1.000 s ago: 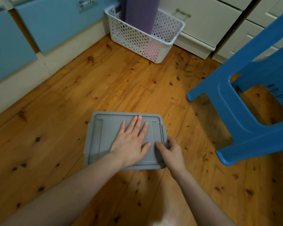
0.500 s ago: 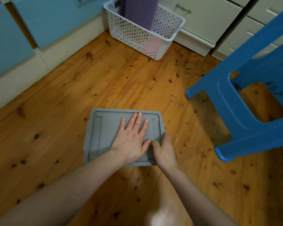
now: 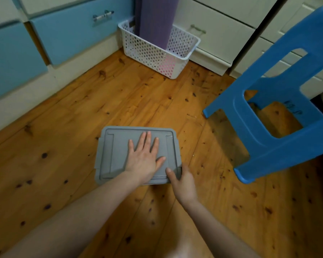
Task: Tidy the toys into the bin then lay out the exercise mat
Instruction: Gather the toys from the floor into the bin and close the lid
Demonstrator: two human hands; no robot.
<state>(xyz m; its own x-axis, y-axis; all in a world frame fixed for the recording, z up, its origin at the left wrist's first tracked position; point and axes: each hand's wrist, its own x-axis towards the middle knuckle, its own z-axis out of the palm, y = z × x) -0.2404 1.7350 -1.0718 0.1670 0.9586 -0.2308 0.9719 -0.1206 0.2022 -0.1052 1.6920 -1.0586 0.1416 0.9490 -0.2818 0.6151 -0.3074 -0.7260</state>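
Closed grey bin is sitting on the wooden floor, centre foreground; its lid is hiding the contents. Left hand is lying flat on the lid, fingers straight and slightly spread. Right hand is gripping the bin's near right corner, thumb on top, fingers out of sight. White perforated basket by the drawers is holding an upright rolled purple mat and something pink. Dark writing on the blue stool is illegible.
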